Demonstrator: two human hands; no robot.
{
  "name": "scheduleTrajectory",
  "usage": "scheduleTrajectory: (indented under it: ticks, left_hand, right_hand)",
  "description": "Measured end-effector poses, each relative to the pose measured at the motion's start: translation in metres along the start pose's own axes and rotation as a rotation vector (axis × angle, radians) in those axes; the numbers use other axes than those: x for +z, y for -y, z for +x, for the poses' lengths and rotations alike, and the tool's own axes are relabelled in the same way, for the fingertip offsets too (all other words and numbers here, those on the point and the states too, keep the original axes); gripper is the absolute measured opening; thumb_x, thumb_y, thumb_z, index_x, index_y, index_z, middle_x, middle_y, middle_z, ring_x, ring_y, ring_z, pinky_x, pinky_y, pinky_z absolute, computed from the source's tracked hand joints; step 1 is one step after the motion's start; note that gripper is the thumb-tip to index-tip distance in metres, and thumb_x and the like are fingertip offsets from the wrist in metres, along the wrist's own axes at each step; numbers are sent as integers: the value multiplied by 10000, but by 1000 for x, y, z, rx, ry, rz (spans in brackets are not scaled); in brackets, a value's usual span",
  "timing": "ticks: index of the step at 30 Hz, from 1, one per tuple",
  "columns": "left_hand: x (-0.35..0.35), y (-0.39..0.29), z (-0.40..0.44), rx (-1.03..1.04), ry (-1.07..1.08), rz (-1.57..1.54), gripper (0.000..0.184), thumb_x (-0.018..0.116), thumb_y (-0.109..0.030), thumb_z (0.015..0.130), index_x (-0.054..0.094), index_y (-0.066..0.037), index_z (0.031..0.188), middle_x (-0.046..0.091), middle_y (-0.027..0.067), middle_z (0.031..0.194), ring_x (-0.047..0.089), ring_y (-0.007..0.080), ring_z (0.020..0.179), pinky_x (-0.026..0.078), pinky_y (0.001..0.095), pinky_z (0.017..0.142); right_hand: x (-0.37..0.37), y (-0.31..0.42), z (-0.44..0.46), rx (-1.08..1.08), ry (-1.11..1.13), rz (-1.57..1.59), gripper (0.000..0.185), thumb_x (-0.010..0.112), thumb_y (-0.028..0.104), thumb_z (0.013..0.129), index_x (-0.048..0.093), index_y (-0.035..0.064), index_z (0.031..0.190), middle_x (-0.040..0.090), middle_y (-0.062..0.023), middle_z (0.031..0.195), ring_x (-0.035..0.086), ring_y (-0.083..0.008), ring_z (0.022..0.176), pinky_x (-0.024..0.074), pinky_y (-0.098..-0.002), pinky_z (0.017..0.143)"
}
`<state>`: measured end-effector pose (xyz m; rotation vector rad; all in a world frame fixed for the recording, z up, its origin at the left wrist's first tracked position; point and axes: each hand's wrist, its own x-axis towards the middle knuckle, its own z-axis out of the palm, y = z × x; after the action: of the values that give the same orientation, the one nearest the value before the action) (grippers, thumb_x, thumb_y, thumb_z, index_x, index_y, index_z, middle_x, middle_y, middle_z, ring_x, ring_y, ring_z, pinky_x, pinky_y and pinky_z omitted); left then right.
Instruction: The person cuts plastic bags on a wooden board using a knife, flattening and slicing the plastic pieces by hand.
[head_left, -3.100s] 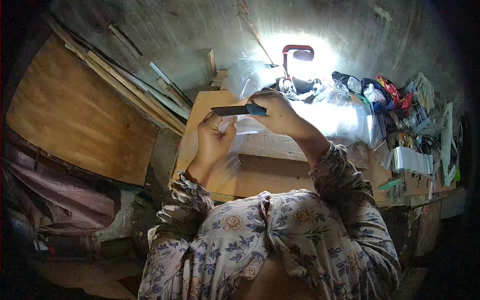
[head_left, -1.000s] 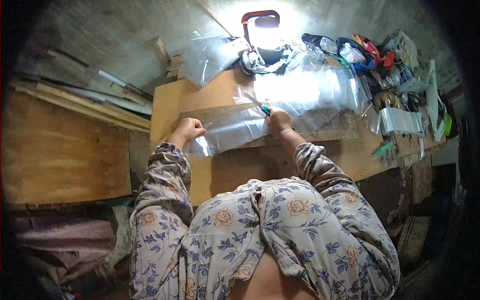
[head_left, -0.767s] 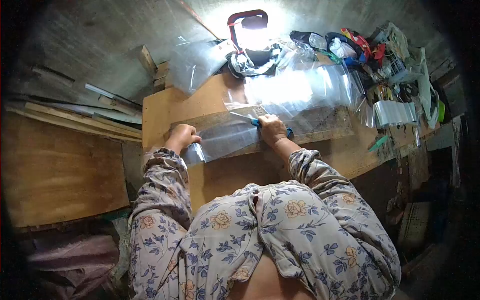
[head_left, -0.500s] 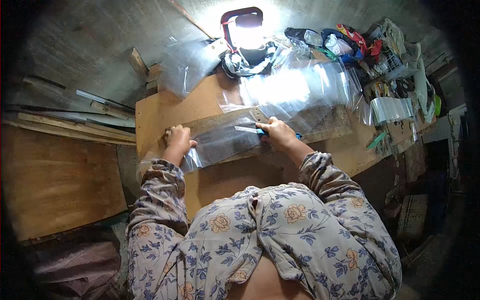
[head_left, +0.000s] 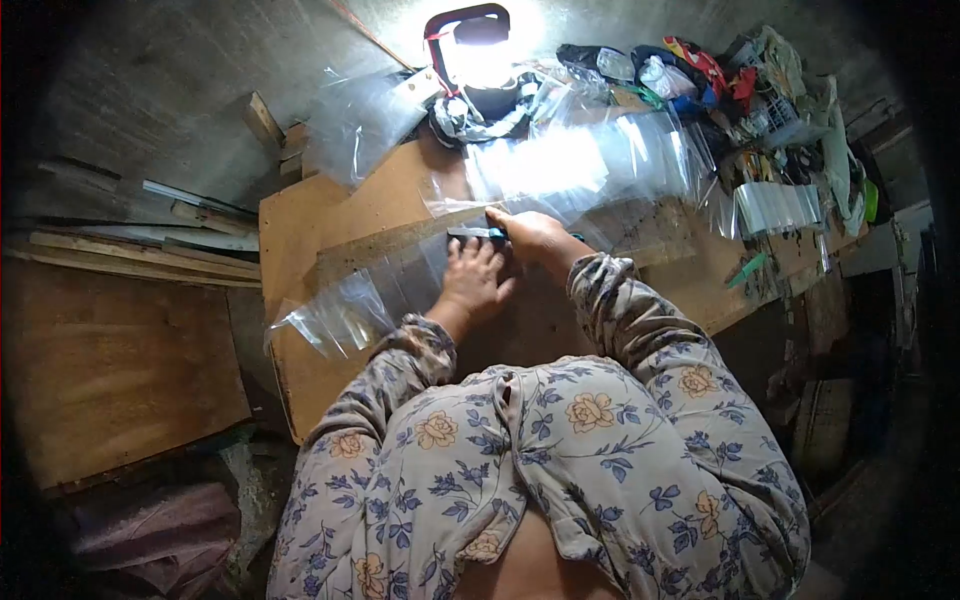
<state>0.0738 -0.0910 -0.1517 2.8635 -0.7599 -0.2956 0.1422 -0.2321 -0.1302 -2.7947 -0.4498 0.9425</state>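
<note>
My right hand [head_left: 535,238] is wrapped around a blue utility knife [head_left: 497,233]. Its long pale blade points left, and most of the handle is hidden in the grip. Just below the blade, my left hand [head_left: 475,280] lies with fingers stretched out on a clear plastic sheet [head_left: 410,285]. The sheet runs left from under that hand, and its creased end lies near the table's left edge. Beneath the sheet is a worn wooden board [head_left: 375,242]. Whether the blade touches the plastic I cannot tell.
A bright lamp [head_left: 490,70] stands at the back of the wooden table [head_left: 300,215]. More clear plastic sheets [head_left: 635,155] lie behind the board. Bags and a basket [head_left: 780,112] pile up at the back right, near a plastic roll [head_left: 780,208]. Wooden strips [head_left: 140,255] rest at left.
My left hand has moved right from the board's left end to beside the knife, its fingers now spread flat. My right hand has shifted slightly, still holding the knife. The sheet's left end now lies loose.
</note>
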Motion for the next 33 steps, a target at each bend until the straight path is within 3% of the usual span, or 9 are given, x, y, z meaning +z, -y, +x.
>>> scheduleTrajectory:
  ticks: [2,3,5,8,9,11,17,26,33]
  left_hand:
    - [-4,11,1,20,17,53,511,412,-449,819,472,-123,1208,401,102,1298,243,326,1265,112,549,999]
    - [-1,17,1,38,-13,45,494,400,-450,824,466,-161,1220,391,89,1310,231,330,1271,102,572,988]
    - [4,23,4,54,-3,61,445,375,-429,841,431,-271,1253,319,40,1369,175,327,1295,80,613,973]
    - [10,28,3,82,-60,20,432,365,-402,850,403,-307,1270,258,-4,1401,144,320,1305,72,616,975]
    - [3,25,2,55,12,39,432,354,-382,857,381,-319,1284,219,-29,1415,123,311,1311,73,609,981]
    - [9,28,5,71,-16,18,428,348,-374,860,383,-317,1283,224,-27,1413,125,310,1310,76,606,982]
    - [11,29,4,96,-53,-6,419,340,-342,862,390,-317,1277,249,-23,1401,136,306,1306,69,591,991]
    - [7,27,1,82,-70,-12,429,377,-336,855,389,-292,1281,267,-19,1393,151,301,1302,74,582,994]
    - [8,27,3,72,-65,44,558,419,-391,835,259,-236,1347,240,-22,1406,159,290,1305,99,574,992]
  right_hand:
    - [4,0,-6,49,-104,97,787,663,93,670,243,164,1332,579,-147,1048,563,-299,973,459,-387,777]
    - [8,-3,-14,37,-161,128,755,678,199,650,292,92,1289,586,-195,984,569,-336,923,458,-404,754]
    - [28,-10,-22,68,-213,176,748,684,204,646,305,81,1279,583,-203,985,568,-342,920,457,-405,757]
    - [54,-20,-61,37,-343,329,720,699,206,639,338,49,1242,560,-229,1011,547,-353,948,445,-410,775]
    - [64,-22,-77,20,-376,382,700,695,193,653,339,56,1239,552,-231,1018,538,-356,960,439,-420,778]
    - [88,-28,-112,-85,-586,427,580,665,181,677,406,55,1181,550,-219,975,542,-367,908,438,-427,761]
    - [109,-18,-157,-60,-619,464,341,591,85,722,527,49,1055,559,-163,904,550,-330,836,448,-383,741]
    - [106,0,-118,-28,-689,446,328,582,81,745,518,43,1064,552,-166,914,547,-332,841,448,-392,745]
    - [96,13,-86,82,-629,348,253,553,156,792,509,107,1037,474,-162,985,574,-369,802,481,-446,688]
